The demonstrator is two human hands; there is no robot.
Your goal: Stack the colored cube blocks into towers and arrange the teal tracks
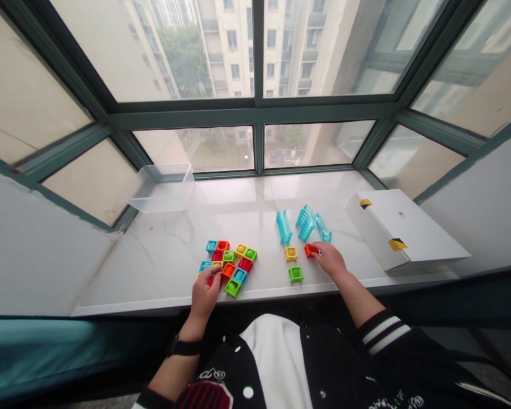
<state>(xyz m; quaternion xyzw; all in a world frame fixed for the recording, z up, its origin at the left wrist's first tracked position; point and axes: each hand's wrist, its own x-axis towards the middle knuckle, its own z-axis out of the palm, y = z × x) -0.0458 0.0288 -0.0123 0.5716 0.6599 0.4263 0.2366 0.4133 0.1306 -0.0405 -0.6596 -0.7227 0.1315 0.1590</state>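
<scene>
– Where is the small red plastic block (309, 250)?
– Clamped by the right hand (331, 260), toward the front edge of the glossy white sill (128, 267).
– And the left hand (205, 294)?
– At the multicoloured plastic blocks (229, 270), near that edge; its grip I cannot tell.

The person wears a black cloth jacket (332, 355) with round white dots (248, 392), curly white writing (213, 374) and a dark red striped patch (208, 396); a white cloth shirt (273, 358) under it; two white stripes (390, 340) on the black right cuff (385, 335); a black band (186, 347) around the left wrist (191, 330).
</scene>
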